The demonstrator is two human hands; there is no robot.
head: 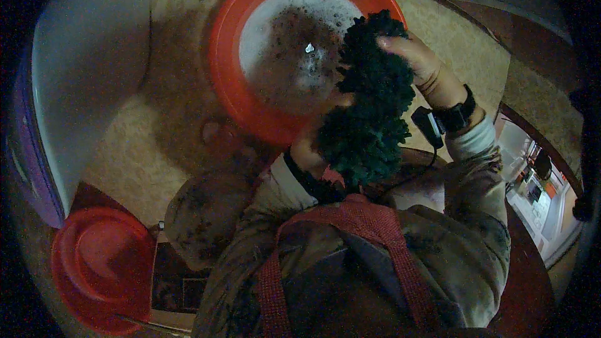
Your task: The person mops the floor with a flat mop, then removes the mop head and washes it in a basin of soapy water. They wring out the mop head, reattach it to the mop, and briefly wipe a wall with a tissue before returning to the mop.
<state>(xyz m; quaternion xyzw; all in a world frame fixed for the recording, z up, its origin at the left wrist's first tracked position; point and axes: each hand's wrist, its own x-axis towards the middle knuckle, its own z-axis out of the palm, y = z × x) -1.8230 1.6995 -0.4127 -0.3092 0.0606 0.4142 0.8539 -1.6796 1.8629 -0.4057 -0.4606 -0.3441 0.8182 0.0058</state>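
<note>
A shaggy dark green chenille piece (375,84), perhaps a mop pad, hangs bunched between my hands. My right hand (418,58) grips its upper part, with the thumb on top. Lower down, my left hand (310,148) holds it from the left side; most of those fingers are hidden behind the strands. The piece overlaps the right rim of an orange-red plastic basin (225,56) on the floor. Inside the basin is murky soapy water (300,23) with white foam around its edge.
A second red basin (103,263) stands at lower left. A pale smooth panel (94,42) rises on the left. Tiled floor (469,47) surrounds the basin. A cable runs from a small device (428,126) at my right wrist. Something bright and glossy (540,192) lies at right.
</note>
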